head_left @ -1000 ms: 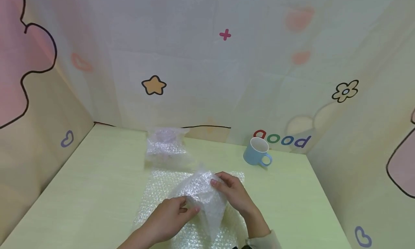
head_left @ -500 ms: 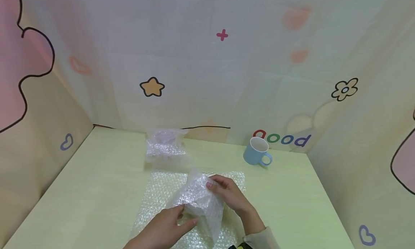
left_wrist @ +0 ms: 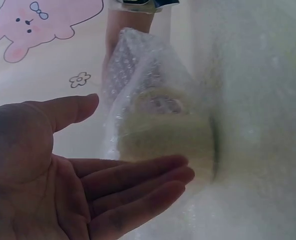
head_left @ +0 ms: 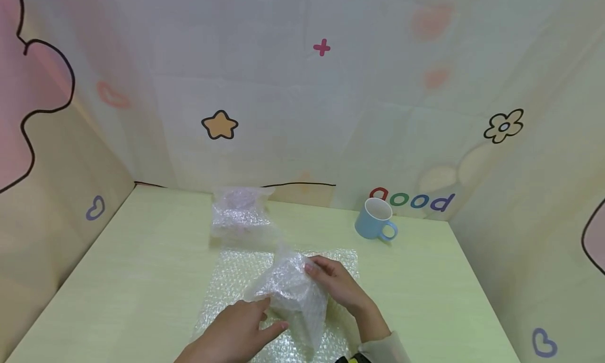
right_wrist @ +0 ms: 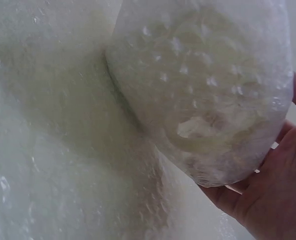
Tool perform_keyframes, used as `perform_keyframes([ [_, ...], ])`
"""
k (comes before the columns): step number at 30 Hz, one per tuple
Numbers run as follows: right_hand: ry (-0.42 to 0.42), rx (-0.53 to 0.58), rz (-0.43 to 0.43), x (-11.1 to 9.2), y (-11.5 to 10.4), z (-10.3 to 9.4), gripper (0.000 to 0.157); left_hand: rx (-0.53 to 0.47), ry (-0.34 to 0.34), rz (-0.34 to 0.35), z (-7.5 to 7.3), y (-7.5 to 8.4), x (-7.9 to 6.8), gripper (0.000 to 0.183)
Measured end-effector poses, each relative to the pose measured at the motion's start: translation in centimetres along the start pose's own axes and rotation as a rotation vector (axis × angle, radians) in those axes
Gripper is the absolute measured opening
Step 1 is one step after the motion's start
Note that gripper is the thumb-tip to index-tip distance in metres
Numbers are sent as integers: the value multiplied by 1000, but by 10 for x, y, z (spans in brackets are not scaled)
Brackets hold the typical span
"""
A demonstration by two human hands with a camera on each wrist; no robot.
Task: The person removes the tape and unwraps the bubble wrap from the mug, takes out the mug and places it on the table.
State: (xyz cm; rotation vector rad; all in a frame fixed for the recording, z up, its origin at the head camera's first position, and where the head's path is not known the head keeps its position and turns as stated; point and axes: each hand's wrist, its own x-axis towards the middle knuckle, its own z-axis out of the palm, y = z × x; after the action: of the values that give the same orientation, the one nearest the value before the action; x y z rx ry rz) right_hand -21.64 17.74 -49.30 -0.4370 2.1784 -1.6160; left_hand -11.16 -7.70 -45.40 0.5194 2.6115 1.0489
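A pale yellowish mug wrapped in bubble wrap [head_left: 288, 287] lies on its side over a flat bubble wrap sheet [head_left: 227, 279]. In the left wrist view the mug [left_wrist: 163, 142] and its ring-like handle show through the film. My right hand [head_left: 337, 284] grips the bundle at its far right side, thumb on top; in the right wrist view the fingers [right_wrist: 230, 197] curl behind the wrap. At the near left edge, my left hand [head_left: 231, 329] has straight fingers and a spread thumb. Its index fingertip is close to the wrap; whether it touches cannot be told.
Another bubble-wrapped bundle [head_left: 240, 210] stands at the back of the pale table [head_left: 142, 279], left of centre. To the back right is a light blue mug [head_left: 368, 221], upright with its handle to the right. Printed cloth walls [head_left: 264, 116] enclose the table's back and sides.
My left hand has shifted down, its thumb coming off the wrap and spreading from the fingers. The bundle has tipped a little to the left and nearer, still in my right hand.
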Motion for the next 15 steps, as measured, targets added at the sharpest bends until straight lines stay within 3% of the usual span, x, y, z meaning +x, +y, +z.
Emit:
perform_keyframes([
  [3,15,-65,-19,-5,-3,-2,37,-17,5,23,-6,4,0,44],
  [8,62,-121,-49,-15,-8,-8,39,10,26,29,-17,15,-3,40],
  [12,88,-128,-77,-24,-12,-13,44,-68,12,66,-25,24,-1,33],
  [15,116,-138,-113,-30,-17,-15,49,-76,65,113,-30,32,7,22],
])
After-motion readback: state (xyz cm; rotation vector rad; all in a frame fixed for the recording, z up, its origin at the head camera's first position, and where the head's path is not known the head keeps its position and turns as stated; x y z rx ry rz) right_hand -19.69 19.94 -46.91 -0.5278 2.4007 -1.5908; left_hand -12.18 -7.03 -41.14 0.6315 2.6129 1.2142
